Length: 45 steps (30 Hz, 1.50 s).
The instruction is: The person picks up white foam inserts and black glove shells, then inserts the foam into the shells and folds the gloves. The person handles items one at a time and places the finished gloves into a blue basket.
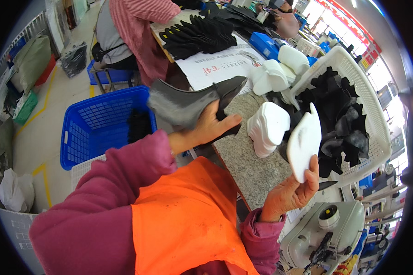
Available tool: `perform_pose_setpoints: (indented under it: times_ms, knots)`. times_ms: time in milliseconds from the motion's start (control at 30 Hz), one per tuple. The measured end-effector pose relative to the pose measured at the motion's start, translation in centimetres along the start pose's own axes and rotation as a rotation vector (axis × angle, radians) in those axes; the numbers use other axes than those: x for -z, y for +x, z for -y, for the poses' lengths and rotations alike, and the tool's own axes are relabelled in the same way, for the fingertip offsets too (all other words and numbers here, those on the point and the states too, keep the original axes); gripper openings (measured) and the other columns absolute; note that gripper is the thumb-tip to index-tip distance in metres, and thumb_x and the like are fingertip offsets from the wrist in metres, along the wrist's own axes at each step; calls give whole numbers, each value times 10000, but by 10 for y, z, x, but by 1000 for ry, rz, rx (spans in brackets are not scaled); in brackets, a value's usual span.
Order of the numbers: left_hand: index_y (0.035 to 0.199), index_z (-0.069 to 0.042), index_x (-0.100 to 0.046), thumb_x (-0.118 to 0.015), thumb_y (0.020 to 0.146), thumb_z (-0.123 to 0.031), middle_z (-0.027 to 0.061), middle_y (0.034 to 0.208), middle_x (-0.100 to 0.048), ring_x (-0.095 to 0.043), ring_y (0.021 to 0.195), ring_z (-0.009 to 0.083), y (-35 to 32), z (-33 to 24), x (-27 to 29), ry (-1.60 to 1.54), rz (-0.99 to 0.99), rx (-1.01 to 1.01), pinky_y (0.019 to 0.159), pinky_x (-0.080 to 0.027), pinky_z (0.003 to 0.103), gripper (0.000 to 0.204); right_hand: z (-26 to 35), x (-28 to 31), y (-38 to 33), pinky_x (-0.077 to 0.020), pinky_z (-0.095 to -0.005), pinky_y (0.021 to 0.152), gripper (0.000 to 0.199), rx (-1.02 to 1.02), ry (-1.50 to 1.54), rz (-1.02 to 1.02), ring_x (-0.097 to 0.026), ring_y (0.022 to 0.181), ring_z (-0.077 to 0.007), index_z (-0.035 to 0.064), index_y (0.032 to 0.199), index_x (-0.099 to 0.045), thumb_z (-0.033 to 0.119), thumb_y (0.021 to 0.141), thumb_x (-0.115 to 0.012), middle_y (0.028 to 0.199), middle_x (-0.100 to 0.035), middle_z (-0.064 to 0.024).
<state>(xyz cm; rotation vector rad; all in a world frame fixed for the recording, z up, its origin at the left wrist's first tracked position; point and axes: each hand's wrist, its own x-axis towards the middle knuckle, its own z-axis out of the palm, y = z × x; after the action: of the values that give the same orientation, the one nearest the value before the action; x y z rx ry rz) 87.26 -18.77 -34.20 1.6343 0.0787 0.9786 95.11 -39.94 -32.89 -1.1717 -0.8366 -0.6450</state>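
Gripped in my left hand (206, 128) is a black shoe upper (181, 105), raised over the table's left edge and slightly blurred. My right hand (291, 195) pinches the lower end of a thin white curved shoe-shaped piece (306, 142) between thumb and fingers, holding it upright. A stack of similar white pieces (267, 128) stands on the grey speckled tabletop (243, 156) between my hands. Just beyond it are more white stacked pieces (270, 78). A dark pointed tip (327, 184) shows beside my right hand; its kind I cannot make out.
At the right, a white basket (382, 133) holds many black pieces. A blue basket (80, 114) stands at the left with dark pieces inside. A grey sewing machine (321, 233) sits near right. Across the table, a person in a checked sleeve (142, 11) works near black uppers (199, 36).
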Motion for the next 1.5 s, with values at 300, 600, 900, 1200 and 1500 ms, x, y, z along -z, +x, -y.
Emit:
perform_pose_setpoints:
  times_ms: [300,600,900,1200,1500]
  knots:
    - [1440,-98,-332,-231,920,-712,182,1441,-395,-395,1329,355,103,84,-37,-1337,-13,608,1103,-330,515,810,-10,34,-5,-449,-392,1016,136,-19,-31,-6,-501,1248,-294,51,1070,-516,-8,947,-523,1340,-506,-218]
    - [1367,-114,-429,-282,944,-671,105,1267,-566,-579,1138,217,68,92,-31,-775,-263,840,956,-493,413,715,-20,20,-16,-473,-342,988,178,-1,-179,215,-523,1226,-259,62,1051,-527,-30,907,-579,1317,-514,-166]
    - [1251,-27,-550,-523,860,-684,57,1197,-598,-546,1093,129,57,82,-24,-601,130,587,887,-456,270,766,-19,3,-14,-463,-326,967,152,-6,-179,316,-532,1206,-241,61,1041,-543,-1,912,-597,1304,-524,-175]
    - [1015,25,-585,-691,808,-471,202,917,-620,-603,876,346,64,126,-14,500,-467,124,797,-476,415,548,-28,-3,-14,-429,-371,1001,192,-52,-161,163,-540,1181,-300,15,988,-532,-121,852,-535,1243,-550,-207]
    - [1272,-3,-452,-661,868,-267,189,1128,-564,-576,1039,305,81,151,-35,165,-374,177,892,-459,385,526,-70,-56,7,-443,-409,990,144,-90,-185,218,-555,1132,-306,59,940,-477,-54,895,-554,1205,-559,-200]
